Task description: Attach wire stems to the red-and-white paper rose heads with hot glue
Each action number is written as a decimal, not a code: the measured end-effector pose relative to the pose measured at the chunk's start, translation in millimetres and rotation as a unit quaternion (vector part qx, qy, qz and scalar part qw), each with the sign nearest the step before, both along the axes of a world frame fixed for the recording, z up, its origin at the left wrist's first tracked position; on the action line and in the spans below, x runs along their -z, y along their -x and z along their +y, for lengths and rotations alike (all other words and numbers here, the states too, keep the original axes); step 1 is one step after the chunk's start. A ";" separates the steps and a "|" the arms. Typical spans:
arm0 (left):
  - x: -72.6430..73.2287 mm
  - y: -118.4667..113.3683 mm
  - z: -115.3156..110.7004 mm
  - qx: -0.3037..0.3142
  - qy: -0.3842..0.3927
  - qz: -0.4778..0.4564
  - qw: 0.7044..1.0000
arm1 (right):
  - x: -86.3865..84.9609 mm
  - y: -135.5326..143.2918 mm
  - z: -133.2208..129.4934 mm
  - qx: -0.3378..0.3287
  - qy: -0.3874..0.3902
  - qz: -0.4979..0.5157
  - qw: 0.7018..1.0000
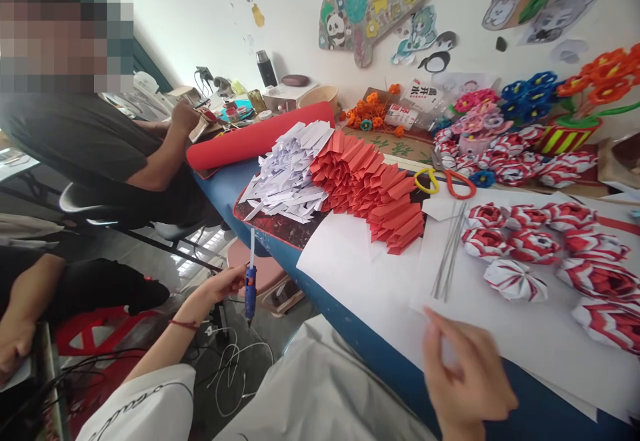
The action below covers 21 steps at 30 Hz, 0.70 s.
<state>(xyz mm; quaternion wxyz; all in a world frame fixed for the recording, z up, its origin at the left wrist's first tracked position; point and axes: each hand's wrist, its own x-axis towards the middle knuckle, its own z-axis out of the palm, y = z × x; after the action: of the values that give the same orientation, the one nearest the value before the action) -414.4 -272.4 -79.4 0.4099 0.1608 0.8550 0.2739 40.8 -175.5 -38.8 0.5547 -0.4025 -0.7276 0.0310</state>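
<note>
My left hand is closed around a blue hot glue gun, held off the table's edge with its nozzle down and a clear glue stick standing out of its top. Over the front of the table, my right hand is slightly blurred, with thumb and index finger close together; whether something small sits between them I cannot make out. Just beyond it lie thin metal wires on white paper. To its right are several red-and-white folded paper balls, one of them mostly white.
Piles of folded white paper strips and red strips cover a dark board. Scissors lie behind the wires. A red roll and fuzzy flowers stand farther back. Another person sits left; a white cable hangs below.
</note>
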 end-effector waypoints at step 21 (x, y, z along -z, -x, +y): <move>-102.2 -262.8 44.5 -0.095 -0.196 -0.472 0.855 | -78.3 23.3 26.9 -0.248 0.327 -0.117 0.905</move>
<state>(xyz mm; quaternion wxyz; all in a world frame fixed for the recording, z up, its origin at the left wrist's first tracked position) -151.6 -227.9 22.8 0.6962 0.0074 0.4990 0.5161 17.4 -148.7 39.5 0.2778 -0.3683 -0.8125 0.3563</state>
